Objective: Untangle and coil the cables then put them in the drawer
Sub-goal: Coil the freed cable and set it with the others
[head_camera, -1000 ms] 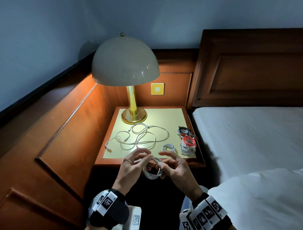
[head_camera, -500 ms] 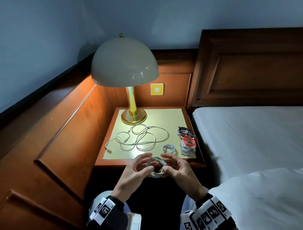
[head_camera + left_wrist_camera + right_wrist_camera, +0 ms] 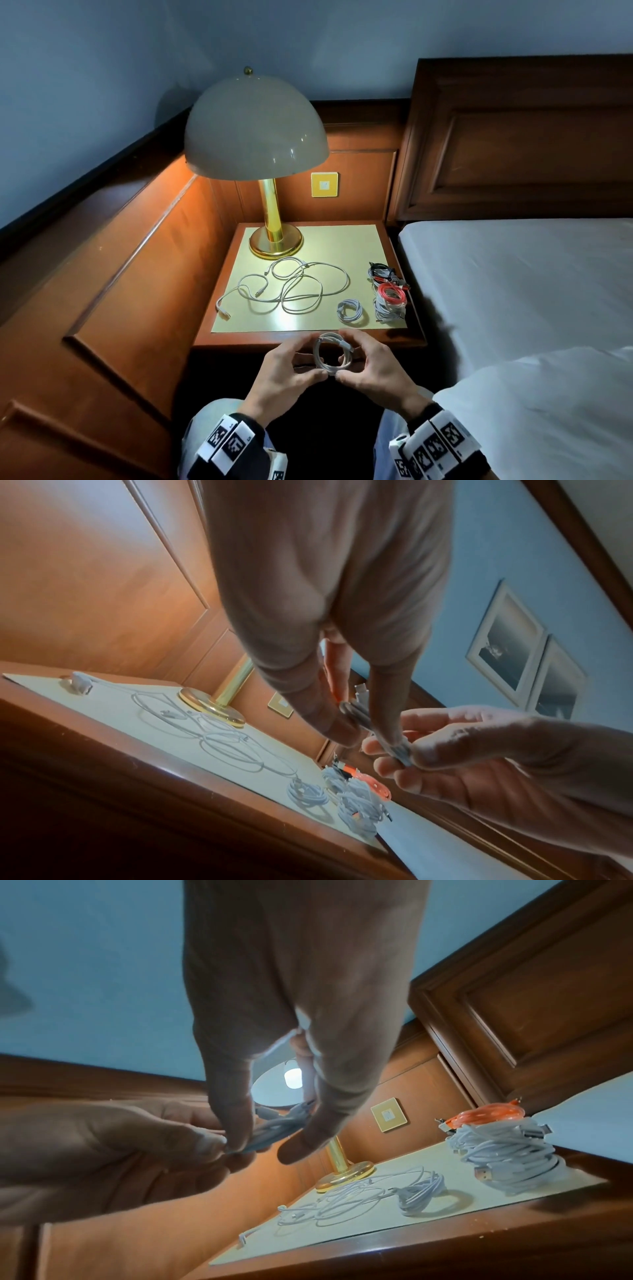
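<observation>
Head view shows both hands raised together just in front of the near edge of the desk (image 3: 301, 337), holding one small coiled white cable (image 3: 330, 353) between them. The left hand (image 3: 284, 371) pinches the near side of the coil with thumb and fingers curled round it, and the right hand (image 3: 371, 368) grips the same coil from the right, its fingers wrapped over the far loops. In the left wrist view the bundled strands pass between the thumb and fingers of the left hand and into the pinch of the right hand. On the desk, a loose tangle of white cables (image 3: 291, 289) sprawls across the middle, its plug end reaching toward the left edge. To the right of it lies a small coiled white cable (image 3: 349, 310) flat on the surface. At the right edge sits a stack of coiled cables (image 3: 388, 294), white bundles below with a red coil on top and darker ones behind. A brass lamp (image 3: 270, 236) with a domed shade stands at the far left of the desk, and a bed (image 3: 513, 291) with white sheets runs along the right.
</observation>
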### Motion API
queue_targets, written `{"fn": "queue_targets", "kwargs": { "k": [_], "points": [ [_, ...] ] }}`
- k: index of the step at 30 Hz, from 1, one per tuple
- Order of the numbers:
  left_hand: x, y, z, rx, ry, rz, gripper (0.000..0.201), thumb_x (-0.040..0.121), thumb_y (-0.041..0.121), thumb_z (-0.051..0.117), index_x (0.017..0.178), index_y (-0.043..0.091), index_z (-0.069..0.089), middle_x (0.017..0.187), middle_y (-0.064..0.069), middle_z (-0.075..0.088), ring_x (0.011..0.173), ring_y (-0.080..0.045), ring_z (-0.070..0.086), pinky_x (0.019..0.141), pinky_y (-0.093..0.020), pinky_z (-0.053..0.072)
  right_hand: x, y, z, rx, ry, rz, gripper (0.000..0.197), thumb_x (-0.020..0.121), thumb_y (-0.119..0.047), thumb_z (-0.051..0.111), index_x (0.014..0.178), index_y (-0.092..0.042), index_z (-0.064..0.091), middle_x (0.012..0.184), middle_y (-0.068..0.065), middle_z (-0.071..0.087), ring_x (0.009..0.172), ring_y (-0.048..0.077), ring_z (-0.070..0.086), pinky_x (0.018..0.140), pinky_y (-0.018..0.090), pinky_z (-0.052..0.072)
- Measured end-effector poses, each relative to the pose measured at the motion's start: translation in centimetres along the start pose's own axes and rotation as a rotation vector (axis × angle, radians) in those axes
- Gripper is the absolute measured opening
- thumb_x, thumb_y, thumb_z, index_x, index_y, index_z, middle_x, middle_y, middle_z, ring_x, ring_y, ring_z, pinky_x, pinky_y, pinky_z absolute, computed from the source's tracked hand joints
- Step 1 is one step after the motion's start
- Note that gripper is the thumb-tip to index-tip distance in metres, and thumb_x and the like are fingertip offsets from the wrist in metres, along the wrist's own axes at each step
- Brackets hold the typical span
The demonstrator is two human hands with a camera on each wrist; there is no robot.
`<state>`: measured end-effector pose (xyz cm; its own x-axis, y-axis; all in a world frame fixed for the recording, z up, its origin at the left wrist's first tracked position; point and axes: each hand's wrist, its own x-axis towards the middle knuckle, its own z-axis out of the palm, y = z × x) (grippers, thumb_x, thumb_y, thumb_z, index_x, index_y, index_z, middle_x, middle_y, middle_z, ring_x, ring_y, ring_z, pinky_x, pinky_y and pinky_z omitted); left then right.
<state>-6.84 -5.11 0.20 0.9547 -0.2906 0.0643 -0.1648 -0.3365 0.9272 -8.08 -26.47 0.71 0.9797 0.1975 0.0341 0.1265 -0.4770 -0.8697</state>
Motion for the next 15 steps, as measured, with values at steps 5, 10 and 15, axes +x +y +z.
{"fn": "queue_targets", "kwargs": {
  "k": [5, 10, 15],
  "points": [
    [1.6, -0.6, 1.0, 0.038, -0.01, 0.005, 0.056, 0.074, 0.016, 0.088, 0.123, 0.032, 0.067, 0.113, 0.016, 0.074, 0.105, -0.003, 0.07, 0.097, -0.028, 0.055, 0.7, 1.3, -0.1, 0.006, 0.048, 0.047, 0.064, 0.068, -0.026, 0.077, 0.13, -0.025, 0.06, 0.119, -0.009, 0.064, 0.103, 0.01, 0.066, 0.092, 0.03, 0.057],
    [4.8, -1.4, 1.9, 0.088, -0.004, -0.05, 0.059, 0.077, 0.021, 0.087, 0.131, 0.018, 0.064, 0.116, 0.011, 0.072, 0.101, 0.002, 0.069, 0.096, -0.02, 0.052, 3.1, 2.7, -0.5, 0.015, 0.127, 0.163, 0.06, 0.074, -0.006, 0.078, 0.132, -0.01, 0.06, 0.122, 0.007, 0.064, 0.102, 0.014, 0.068, 0.088, 0.022, 0.058],
    [9.5, -2.0, 2.9, 0.107, 0.0, -0.094, 0.06, 0.077, 0.016, 0.087, 0.132, 0.014, 0.062, 0.119, 0.005, 0.069, 0.096, -0.003, 0.07, 0.086, -0.01, 0.052, 7.0, 3.3, -1.1, -0.113, 0.199, 0.212, 0.058, 0.081, -0.005, 0.073, 0.136, -0.011, 0.056, 0.122, 0.007, 0.063, 0.101, 0.017, 0.065, 0.089, 0.017, 0.051]
  ]
}}
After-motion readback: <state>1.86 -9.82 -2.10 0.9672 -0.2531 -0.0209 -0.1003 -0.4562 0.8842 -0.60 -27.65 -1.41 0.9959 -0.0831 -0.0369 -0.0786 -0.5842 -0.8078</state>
